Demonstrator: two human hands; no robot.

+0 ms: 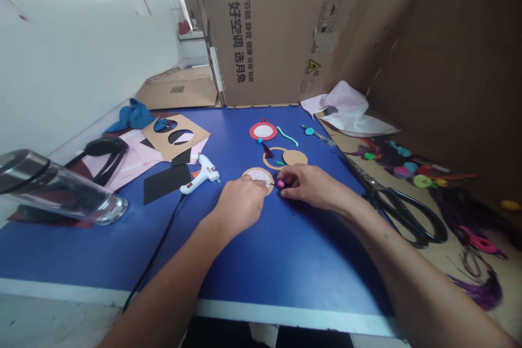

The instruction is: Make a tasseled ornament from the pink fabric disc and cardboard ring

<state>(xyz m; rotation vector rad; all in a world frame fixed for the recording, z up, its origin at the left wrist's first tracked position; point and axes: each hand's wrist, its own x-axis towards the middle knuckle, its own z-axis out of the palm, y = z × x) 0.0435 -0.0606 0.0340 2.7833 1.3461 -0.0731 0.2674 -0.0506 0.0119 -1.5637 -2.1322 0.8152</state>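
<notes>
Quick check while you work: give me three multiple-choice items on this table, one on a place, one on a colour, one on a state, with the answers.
1. Where is the white glue gun? A) inside the glass bottle B) on the blue tabletop C) on the scissors
2. What colour is the rim of the far disc? A) green B) black C) red
3. What is the right hand doing? A) gripping scissors B) pinching a pink bead C) lying flat and empty

1: B, it lies left of the left hand.
2: C, red encircles the white centre.
3: B, the bead sits at its fingertips.
</notes>
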